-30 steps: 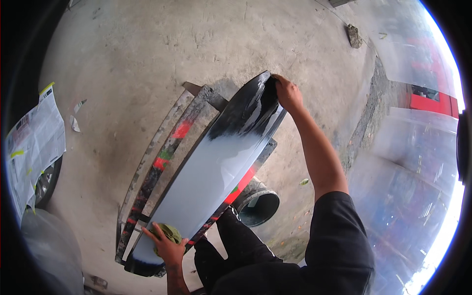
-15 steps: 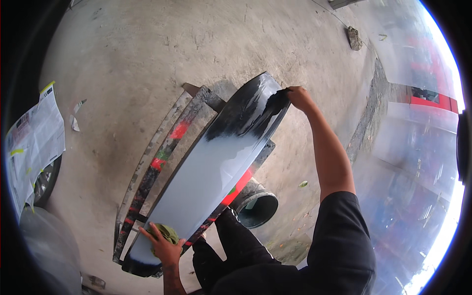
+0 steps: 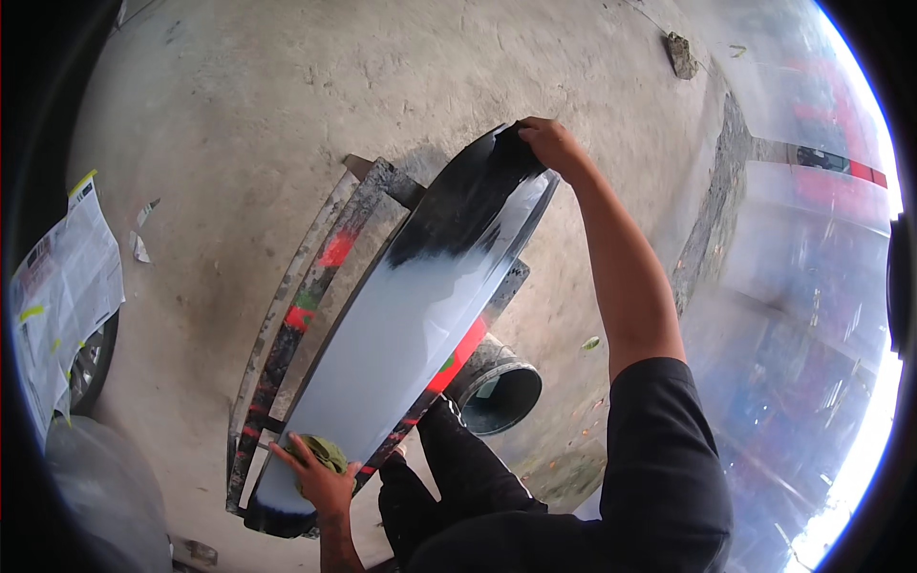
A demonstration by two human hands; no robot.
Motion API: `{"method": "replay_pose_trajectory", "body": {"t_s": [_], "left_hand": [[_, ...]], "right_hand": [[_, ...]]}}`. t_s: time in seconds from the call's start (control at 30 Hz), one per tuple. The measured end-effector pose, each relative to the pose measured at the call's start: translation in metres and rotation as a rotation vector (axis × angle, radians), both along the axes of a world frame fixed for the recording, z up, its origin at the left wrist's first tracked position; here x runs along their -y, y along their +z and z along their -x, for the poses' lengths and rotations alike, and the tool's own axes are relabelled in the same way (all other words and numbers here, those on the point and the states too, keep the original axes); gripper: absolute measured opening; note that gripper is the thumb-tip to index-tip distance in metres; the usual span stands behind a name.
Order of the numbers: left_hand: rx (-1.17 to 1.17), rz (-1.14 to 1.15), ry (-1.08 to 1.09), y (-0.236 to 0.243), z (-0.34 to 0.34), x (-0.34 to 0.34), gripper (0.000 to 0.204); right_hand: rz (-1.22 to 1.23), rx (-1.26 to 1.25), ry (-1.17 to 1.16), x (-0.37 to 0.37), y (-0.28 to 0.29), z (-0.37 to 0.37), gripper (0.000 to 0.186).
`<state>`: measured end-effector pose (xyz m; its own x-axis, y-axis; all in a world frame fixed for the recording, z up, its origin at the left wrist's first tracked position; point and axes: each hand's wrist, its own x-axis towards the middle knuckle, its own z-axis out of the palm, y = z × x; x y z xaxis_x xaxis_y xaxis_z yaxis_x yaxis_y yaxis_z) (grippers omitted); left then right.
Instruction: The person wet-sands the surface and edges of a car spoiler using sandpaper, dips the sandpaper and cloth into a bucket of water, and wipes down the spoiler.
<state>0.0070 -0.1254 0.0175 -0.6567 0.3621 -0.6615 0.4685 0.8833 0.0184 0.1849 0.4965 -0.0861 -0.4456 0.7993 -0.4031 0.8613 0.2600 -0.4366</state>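
A long curved panel [image 3: 368, 349], apparently a bumper-like car part, lies slantwise before me, pale grey in the middle and black towards both ends. At its near end my left hand [image 3: 326, 484] presses an olive-green cloth [image 3: 323, 456] against the surface, fingers spread around it. My right hand [image 3: 548, 143] reaches to the panel's far end, its fingers bent down onto the black-smeared area. Whatever lies under those fingers is dark and blends into the smear. A stand [image 3: 334, 253] with red, green and black paint marks supports the panel.
Beside my legs a dark bucket [image 3: 506, 399] lies on its side. Paper sheeting [image 3: 72, 286] covers something by a wheel [image 3: 94, 368] at left. Clear plastic sheeting [image 3: 793, 315] hangs at right, and a stone [image 3: 681, 55] rests on the concrete floor [image 3: 229, 143].
My right hand has moved left and farther away across the panel's far end. Black now covers more of the surface there. The left hand stays on the cloth.
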Motion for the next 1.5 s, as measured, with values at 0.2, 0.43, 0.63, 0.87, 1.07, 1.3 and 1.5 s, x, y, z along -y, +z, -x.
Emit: {"method": "replay_pose_trajectory", "body": {"t_s": [0.2,0.43,0.63,0.87,1.07,1.3,1.5], "left_hand": [[0.004,0.036,0.003,0.002,-0.001,-0.008,0.144],[-0.006,0.012,0.012,0.005,0.001,-0.005,0.143],[0.006,-0.031,0.009,-0.001,-0.002,-0.004,0.143],[0.004,0.056,0.011,0.004,0.002,-0.003,0.144],[-0.008,0.004,-0.030,0.000,-0.003,-0.005,0.143],[-0.025,0.000,-0.042,0.003,-0.002,-0.012,0.143],[-0.048,-0.013,-0.045,0.002,0.003,-0.004,0.145]], "right_hand": [[-0.009,0.306,0.064,-0.007,-0.013,-0.055,0.034],[0.007,0.116,-0.074,0.008,-0.001,-0.016,0.037],[0.022,0.437,0.072,-0.020,-0.013,-0.017,0.037],[-0.064,0.393,0.033,0.012,-0.001,-0.029,0.034],[0.147,0.144,-0.019,-0.021,-0.013,-0.001,0.040],[0.028,0.513,0.103,-0.006,0.007,0.006,0.038],[-0.043,0.321,-0.029,0.011,0.008,0.012,0.036]]}}
